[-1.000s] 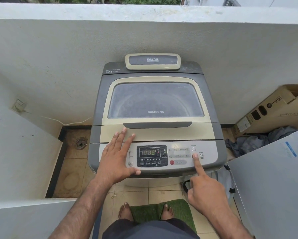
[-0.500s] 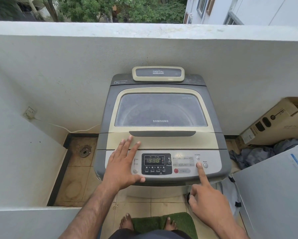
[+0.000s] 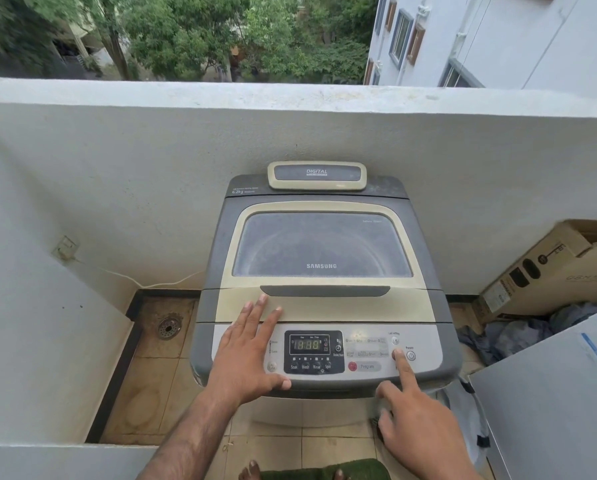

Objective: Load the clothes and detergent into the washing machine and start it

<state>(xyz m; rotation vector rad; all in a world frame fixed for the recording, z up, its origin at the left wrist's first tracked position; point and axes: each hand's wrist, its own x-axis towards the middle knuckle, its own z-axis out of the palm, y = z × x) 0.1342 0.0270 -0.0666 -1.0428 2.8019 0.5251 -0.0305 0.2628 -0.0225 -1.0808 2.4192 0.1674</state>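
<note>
A grey and cream top-loading washing machine (image 3: 324,237) stands against the balcony wall with its glass lid down. Its control panel (image 3: 363,355) shows a lit digital display (image 3: 309,344). My left hand (image 3: 248,351) lies flat, fingers spread, on the panel's left side and the lid's front edge. My right hand (image 3: 414,420) points with the index finger, whose tip touches the panel just left of the power button (image 3: 410,356); the other fingers are curled. No clothes or detergent are visible inside the machine through the lid.
A cardboard box (image 3: 549,271) leans at the right with dark clothes (image 3: 518,336) heaped below it. A grey appliance top (image 3: 549,403) fills the lower right. A floor drain (image 3: 168,327) sits left of the machine, and a white cable (image 3: 134,278) runs along the wall. A green mat (image 3: 324,472) lies underfoot.
The view has tilted upward, bringing trees and a building above the wall into sight. Both hands stay in the same spots on the panel.
</note>
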